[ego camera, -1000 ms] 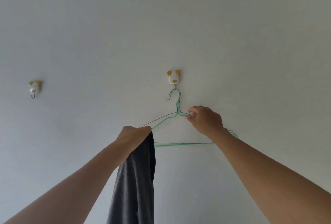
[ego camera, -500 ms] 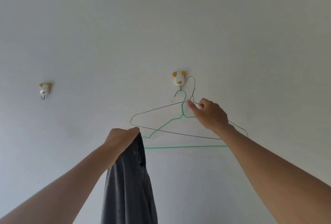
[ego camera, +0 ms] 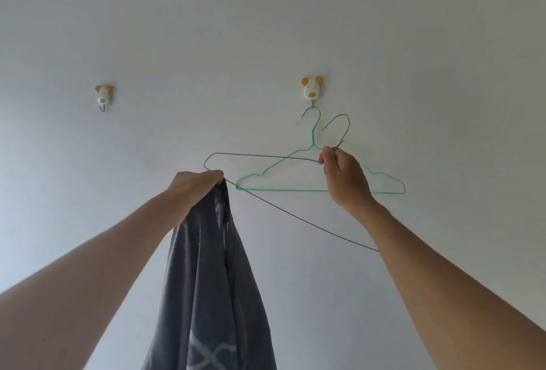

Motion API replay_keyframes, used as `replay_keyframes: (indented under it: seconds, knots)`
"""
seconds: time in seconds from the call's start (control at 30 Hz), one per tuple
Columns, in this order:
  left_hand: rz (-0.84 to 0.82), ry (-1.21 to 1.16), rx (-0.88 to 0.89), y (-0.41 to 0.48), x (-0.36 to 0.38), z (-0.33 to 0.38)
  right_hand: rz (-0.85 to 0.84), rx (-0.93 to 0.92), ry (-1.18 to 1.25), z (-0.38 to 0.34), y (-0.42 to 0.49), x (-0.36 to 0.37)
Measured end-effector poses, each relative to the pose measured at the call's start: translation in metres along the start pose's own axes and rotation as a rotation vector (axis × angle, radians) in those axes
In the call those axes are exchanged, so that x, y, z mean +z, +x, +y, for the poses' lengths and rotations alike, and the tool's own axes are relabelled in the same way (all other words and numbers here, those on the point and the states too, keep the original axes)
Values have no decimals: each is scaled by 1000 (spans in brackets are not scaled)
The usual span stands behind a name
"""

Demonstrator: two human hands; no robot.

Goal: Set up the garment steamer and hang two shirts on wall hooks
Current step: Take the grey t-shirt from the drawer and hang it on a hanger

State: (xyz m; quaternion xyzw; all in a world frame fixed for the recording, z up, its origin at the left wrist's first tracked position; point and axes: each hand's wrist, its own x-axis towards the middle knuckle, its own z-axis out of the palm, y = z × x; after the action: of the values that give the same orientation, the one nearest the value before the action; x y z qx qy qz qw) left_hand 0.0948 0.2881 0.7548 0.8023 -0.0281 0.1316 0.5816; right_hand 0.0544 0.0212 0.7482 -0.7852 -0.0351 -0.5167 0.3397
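Two dog-shaped wall hooks are on the white wall: the left hook (ego camera: 103, 96) is bare, and the right hook (ego camera: 312, 89) carries a green wire hanger (ego camera: 295, 190). My right hand (ego camera: 342, 174) pinches the neck of a dark grey wire hanger (ego camera: 260, 156), held free of the hook and tilted, its left end near my left hand. My left hand (ego camera: 196, 188) is closed on the top of a dark grey shirt (ego camera: 212, 287) that hangs straight down. The steamer is not in view.
A plain white wall (ego camera: 266, 29) fills the view. Both forearms reach up from the bottom corners.
My right hand has lifted the grey hanger off the right hook and drawn it down and away; the green hanger stays hung. The left hand still holds the shirt.
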Motion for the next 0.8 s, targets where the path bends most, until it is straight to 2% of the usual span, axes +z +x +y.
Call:
replay_keyframes:
  seconds: [0.17, 0.33, 0.43, 0.63, 0.8]
  knots:
    - [11, -21, -41, -24, -31, -8, 54, 109, 209, -2, -63, 10]
    - [33, -33, -72, -44, -65, -15, 82, 144, 224, -9, -107, 13]
    - [20, 1, -82, -53, -80, -23, 44, 134, 158, -16, -128, 16]
    - [-87, 267, -19, -69, -93, -33, -24, 94, -28, -41, -148, 20]
    - [-169, 462, 36, -77, -100, -40, -82, 56, 32, -60, -146, 24]
